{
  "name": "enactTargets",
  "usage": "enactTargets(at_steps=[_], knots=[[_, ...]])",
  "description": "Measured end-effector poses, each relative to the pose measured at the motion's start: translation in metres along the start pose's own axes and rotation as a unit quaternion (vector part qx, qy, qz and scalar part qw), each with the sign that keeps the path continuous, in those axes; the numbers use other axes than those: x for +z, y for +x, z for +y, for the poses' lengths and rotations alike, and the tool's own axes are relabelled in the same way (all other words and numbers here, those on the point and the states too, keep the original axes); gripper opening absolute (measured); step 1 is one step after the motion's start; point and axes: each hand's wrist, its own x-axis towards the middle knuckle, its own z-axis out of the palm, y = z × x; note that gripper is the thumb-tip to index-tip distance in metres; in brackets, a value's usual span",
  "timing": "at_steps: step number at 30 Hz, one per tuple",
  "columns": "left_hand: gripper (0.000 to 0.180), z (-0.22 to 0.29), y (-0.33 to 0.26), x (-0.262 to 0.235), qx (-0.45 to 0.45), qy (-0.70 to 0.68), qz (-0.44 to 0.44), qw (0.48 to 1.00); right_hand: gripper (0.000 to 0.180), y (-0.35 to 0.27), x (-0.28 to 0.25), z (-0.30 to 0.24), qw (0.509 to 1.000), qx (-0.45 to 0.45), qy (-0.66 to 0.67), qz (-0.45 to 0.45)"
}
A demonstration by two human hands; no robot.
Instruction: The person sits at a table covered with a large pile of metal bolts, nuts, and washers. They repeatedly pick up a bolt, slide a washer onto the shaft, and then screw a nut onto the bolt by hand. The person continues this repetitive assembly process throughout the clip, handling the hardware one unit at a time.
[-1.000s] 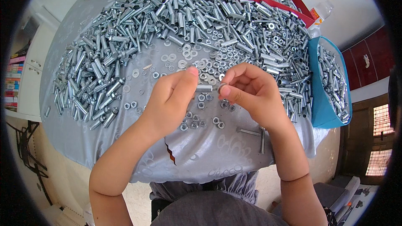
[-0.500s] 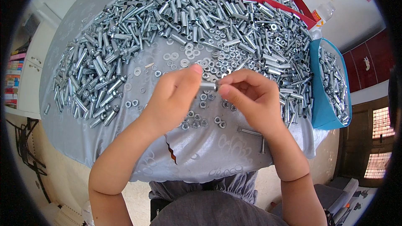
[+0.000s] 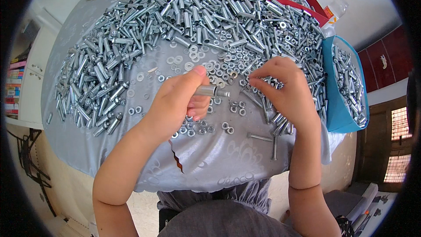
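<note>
My left hand [image 3: 180, 94] is closed around a silver sleeve anchor bolt [image 3: 208, 90]. The bolt lies nearly level, and its threaded end sticks out bare to the right. My right hand [image 3: 285, 85] hovers apart from it on the right, thumb and fingertips pinched together; anything between them is too small to make out. Flat washers [image 3: 189, 66] lie on the cloth beyond my hands. Hex nuts [image 3: 202, 123] are scattered below my left hand, and more lie between the two hands. Two long bolts [image 3: 275, 149] rest near my right forearm.
A grey patterned cloth [image 3: 210, 162] with a tear covers the table. A large heap of metal sleeves and bolts [image 3: 188, 15] spreads across the back. Assembled anchors [image 3: 103, 72] lie at left. A red box [image 3: 322, 17] and a blue bin [image 3: 335, 125] of hardware stand at right.
My right hand has come away from the bolt's end and moved right and slightly farther off. My left hand keeps hold of the anchor bolt, whose threaded end now shows.
</note>
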Motion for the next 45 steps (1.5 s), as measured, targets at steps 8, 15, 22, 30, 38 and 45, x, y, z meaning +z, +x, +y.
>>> enactTargets(at_steps=[8,15,22,30,38,45], knots=[[0.036,-0.002,0.0,0.002,-0.036,0.025,0.017,0.999,0.015,-0.005,0.01,-0.001,0.997,0.024,-0.038,-0.057],[0.037,-0.003,0.003,0.005,-0.019,0.037,0.057,0.997,0.009,0.0,0.009,-0.007,0.994,0.021,0.104,-0.019],[0.037,-0.006,0.002,-0.001,0.006,0.043,0.013,0.999,0.008,-0.006,0.013,-0.028,0.869,0.076,0.484,-0.069],[0.041,-0.008,0.002,-0.004,0.022,0.085,-0.009,0.996,0.009,-0.006,0.015,-0.029,0.825,0.138,0.538,-0.105],[0.039,-0.011,0.003,-0.009,0.021,0.062,-0.043,0.997,0.01,-0.006,0.018,-0.027,0.812,0.137,0.555,-0.116],[0.039,-0.009,0.004,-0.008,0.025,0.085,-0.004,0.996,0.012,-0.006,0.023,-0.032,0.918,0.058,0.391,-0.017]])
